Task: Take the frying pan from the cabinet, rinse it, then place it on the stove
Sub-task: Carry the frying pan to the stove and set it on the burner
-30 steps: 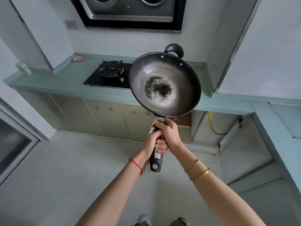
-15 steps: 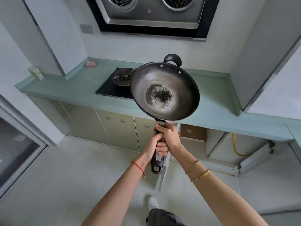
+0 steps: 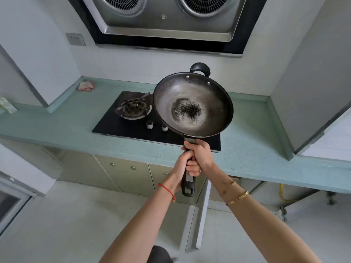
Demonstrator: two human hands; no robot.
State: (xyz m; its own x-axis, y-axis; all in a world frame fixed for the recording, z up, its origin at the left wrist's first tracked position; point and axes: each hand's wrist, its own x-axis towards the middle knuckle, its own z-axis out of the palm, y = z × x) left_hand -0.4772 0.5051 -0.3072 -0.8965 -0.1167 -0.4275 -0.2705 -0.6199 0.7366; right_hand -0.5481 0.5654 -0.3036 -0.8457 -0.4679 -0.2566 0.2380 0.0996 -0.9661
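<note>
I hold a dark frying pan (image 3: 191, 105) in the air, tilted toward me, its worn inside marked with a black speckled patch. Both hands grip its long black handle: my right hand (image 3: 199, 157) higher, just under the pan's rim, my left hand (image 3: 180, 168) just below it. The pan hangs over the right part of the black glass stove (image 3: 123, 128) and hides that side. The stove's left gas burner (image 3: 133, 109) and two knobs show to the left of the pan.
A range hood (image 3: 163, 19) hangs above the stove. The green counter (image 3: 57, 126) carries a pink cloth (image 3: 86, 86) at the back left and a small packet (image 3: 6, 105) at far left. A cabinet door (image 3: 202, 215) stands open below, with a yellow hose (image 3: 283, 194) under the counter.
The stove and counter have come closer and lower in view as I stepped toward them. The pan has stayed in both hands and now hangs over the stove's right side.
</note>
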